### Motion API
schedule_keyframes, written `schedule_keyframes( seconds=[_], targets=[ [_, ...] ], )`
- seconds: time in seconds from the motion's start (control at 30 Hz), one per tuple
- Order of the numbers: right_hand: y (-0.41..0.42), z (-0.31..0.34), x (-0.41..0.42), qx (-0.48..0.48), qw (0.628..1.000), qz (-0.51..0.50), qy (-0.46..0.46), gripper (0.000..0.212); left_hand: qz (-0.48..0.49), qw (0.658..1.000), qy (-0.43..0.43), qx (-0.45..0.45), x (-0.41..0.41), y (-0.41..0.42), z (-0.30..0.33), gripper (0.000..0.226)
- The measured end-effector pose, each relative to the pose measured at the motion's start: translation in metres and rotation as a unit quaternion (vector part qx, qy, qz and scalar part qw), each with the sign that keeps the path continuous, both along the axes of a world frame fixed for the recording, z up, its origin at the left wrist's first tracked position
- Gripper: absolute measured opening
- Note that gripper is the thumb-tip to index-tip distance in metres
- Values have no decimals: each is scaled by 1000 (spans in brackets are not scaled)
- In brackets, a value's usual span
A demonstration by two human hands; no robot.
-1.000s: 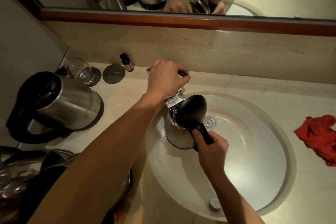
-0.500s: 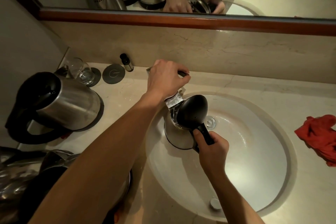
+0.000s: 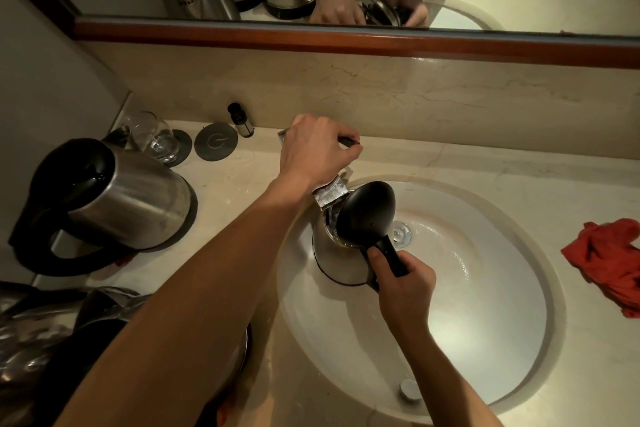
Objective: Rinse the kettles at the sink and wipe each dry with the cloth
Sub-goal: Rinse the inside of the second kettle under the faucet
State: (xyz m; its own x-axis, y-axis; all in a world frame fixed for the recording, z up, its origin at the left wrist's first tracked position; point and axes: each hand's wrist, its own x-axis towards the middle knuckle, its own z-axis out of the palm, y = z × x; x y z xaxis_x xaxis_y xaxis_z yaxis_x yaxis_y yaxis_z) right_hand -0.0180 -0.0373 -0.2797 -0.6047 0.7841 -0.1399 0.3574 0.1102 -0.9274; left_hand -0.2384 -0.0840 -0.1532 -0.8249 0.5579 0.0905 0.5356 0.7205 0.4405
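I see my right hand (image 3: 405, 282) curled tight round the black handle of the kettle (image 3: 341, 255), which sits in the sink (image 3: 485, 340) under the tap (image 3: 330, 194), lid up. My left hand (image 3: 317, 149) grips the tap lever, fingers curled. The red cloth (image 3: 609, 262) lies at the bench's (image 3: 519, 170) right edge.

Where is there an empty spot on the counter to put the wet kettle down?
Bare marble lies between the sink rim and the red cloth, and behind the sink along the wall. The left side is crowded: a kettle, glass and coaster.
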Motion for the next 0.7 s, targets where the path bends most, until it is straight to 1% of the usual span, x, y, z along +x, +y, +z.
schedule_keyframes(
  seconds=[0.7],
  targets=[
    [-3, 4, -1, -1, 1000, -10, 5, 69, -1, 1000, -1, 3, -3, 0, -6, 21]
  ],
)
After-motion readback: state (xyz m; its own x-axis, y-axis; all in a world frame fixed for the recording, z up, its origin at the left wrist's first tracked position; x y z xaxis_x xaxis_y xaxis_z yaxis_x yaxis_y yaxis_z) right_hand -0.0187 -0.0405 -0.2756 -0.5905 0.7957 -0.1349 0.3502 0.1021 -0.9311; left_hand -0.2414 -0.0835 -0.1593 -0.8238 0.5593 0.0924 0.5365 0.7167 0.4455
